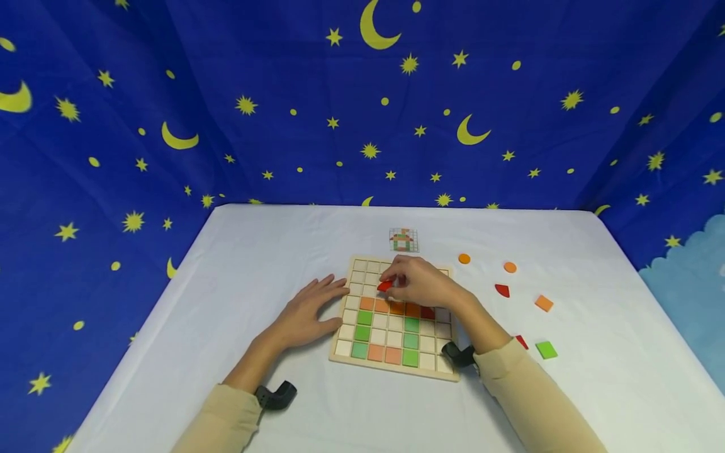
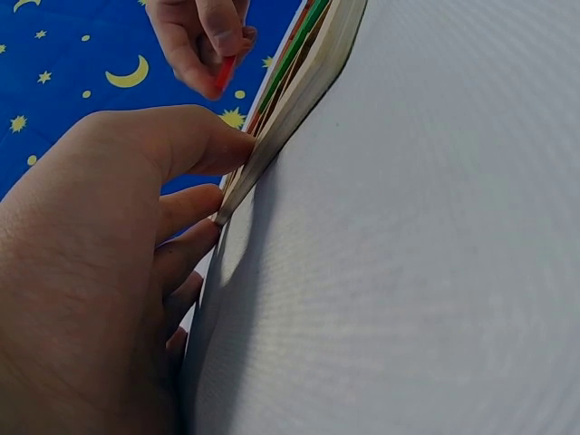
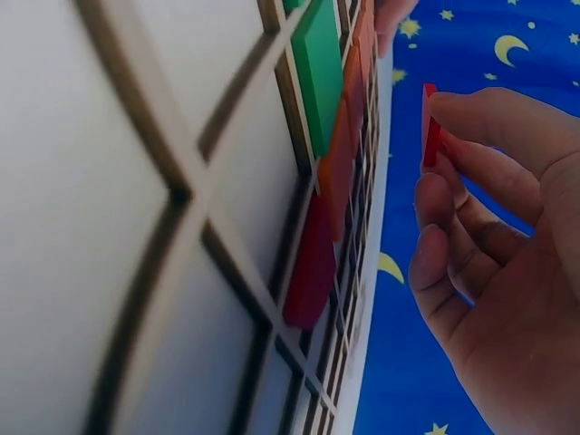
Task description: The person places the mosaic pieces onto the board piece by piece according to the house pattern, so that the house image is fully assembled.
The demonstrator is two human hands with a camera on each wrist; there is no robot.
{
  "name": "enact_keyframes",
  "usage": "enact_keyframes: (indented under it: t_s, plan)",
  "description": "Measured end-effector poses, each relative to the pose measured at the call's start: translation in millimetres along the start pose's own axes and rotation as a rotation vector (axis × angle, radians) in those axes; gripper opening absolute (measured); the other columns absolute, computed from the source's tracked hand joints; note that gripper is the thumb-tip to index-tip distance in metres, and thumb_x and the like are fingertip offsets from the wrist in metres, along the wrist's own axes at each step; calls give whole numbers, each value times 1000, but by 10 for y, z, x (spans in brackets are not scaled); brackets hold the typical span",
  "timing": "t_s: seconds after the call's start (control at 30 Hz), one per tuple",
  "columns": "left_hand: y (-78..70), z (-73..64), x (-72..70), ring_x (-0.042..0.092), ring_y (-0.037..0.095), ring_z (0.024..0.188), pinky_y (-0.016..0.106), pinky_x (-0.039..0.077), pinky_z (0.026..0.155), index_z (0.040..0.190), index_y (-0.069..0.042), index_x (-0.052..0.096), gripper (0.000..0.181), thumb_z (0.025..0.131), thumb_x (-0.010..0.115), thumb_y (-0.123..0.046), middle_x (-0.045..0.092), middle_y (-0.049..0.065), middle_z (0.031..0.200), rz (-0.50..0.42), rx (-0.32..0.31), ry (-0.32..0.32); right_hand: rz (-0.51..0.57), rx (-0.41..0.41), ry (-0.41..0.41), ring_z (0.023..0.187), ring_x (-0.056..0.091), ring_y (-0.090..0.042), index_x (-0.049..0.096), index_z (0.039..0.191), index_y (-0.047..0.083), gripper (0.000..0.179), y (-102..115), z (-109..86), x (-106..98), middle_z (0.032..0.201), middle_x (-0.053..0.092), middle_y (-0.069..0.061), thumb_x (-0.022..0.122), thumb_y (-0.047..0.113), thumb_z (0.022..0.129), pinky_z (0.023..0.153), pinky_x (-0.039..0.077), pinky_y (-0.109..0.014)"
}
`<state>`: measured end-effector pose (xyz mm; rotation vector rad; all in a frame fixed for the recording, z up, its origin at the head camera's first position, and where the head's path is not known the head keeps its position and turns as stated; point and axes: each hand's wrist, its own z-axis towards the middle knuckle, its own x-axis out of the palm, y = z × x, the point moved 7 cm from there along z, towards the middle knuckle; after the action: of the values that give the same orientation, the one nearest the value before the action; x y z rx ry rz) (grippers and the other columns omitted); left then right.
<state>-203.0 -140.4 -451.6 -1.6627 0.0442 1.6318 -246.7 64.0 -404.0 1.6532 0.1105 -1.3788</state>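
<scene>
A red quarter-round piece (image 1: 385,285) is held above the far part of the wooden board (image 1: 396,370), pinched at thumb and fingertips by the right hand (image 1: 421,281), whose grip is closed only to the thickness of the piece; in the right wrist view it is seen raised clear of the grid. Nothing is gripped by the left hand (image 1: 308,314): its fingers are loosely spread, and the board's left edge is touched by the fingertips. Within the grid, a row of orange squares (image 1: 382,306) is ended on the right by a red tile (image 1: 428,313), with green squares (image 1: 362,333) and two salmon squares (image 1: 393,355) set nearer the person. The step in hand is judged to be the placing of the red piece in a cell — which one cannot be told — and the next move would call for its curve to be turned to suit, then for a level lowering and a clean release. To the right, orange discs (image 1: 464,258), another red quarter-round (image 1: 502,290), an orange square (image 1: 544,303) and a green square (image 1: 546,350) are scattered on the white cloth (image 1: 272,248). No brand, label or lettering can be read; on the pattern card (image 1: 403,240) beyond the board, only a small coloured figure on a grid is shown.
</scene>
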Motion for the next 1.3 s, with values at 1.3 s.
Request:
enact_keyframes:
  t_s: [1.3]
  plan:
    - [-4,-17,-19,20,20,143,40,12,117,142,-21,49,58,88,64,-36,36,-6,152,0,6,12,-45,-11,119,85,57,-15,73,111,13,28,310,367,338,99,62,4,72,23,86,74,49,-24]
